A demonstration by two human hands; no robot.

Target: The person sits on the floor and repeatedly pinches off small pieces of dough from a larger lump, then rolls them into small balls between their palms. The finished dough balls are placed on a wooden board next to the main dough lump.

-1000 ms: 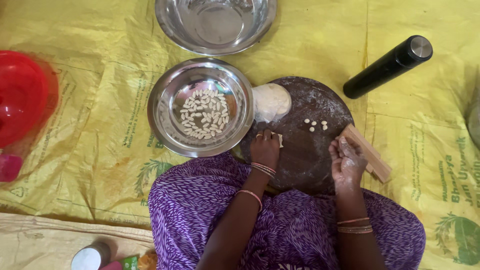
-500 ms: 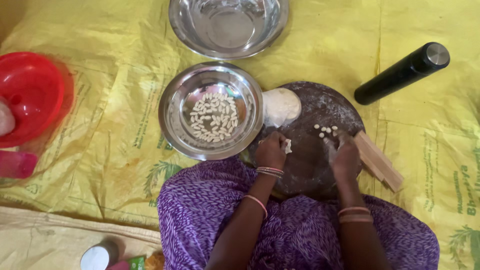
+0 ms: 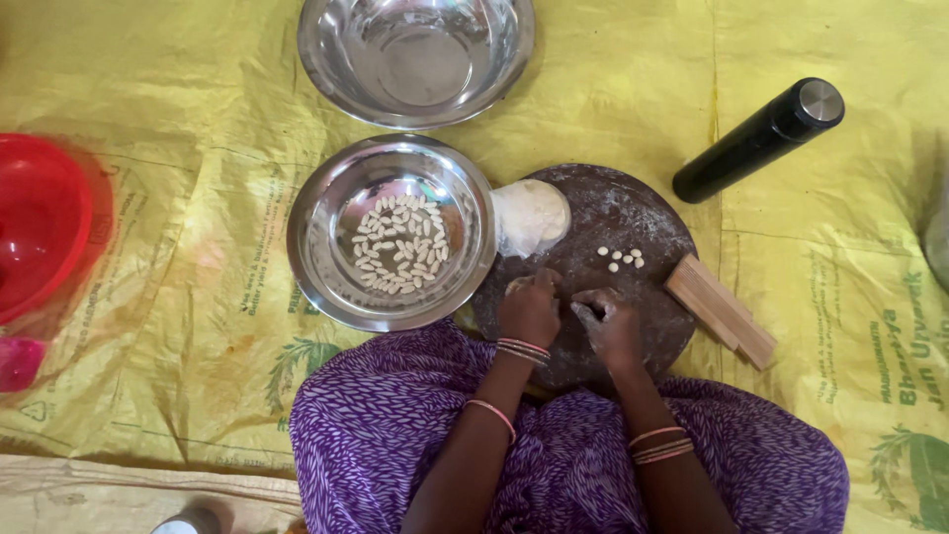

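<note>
Dough is what both hands are busy with, low on the round dark board [image 3: 633, 213] in front of the seated person. A small pale bit of it shows at the knuckles of the left hand [image 3: 531, 309], whose fingers [image 3: 542, 287] are curled in narrow around it; the right hand [image 3: 608, 324] sits just beside, fingers bent close together, though whether they pinch anything I cannot tell.

The stuff looks soft, light and a little tacky, so I judge it wants a gentle pinch at the fingertips, not a squeeze. The flour dusting the board should keep it from sticking.

Farther up the board lie a few cut pieces [image 3: 621, 259], and the big dough lump [image 3: 531, 215] rests at the board's left edge, touching the steel bowl of shaped bits [image 3: 392, 232]. A wooden block [image 3: 721, 310] sits at the right edge. Beyond, on the yellow sheet [image 3: 178, 218], are an empty steel bowl [image 3: 415, 57], a black bottle [image 3: 758, 139] and a red tub [image 3: 40, 222].
</note>
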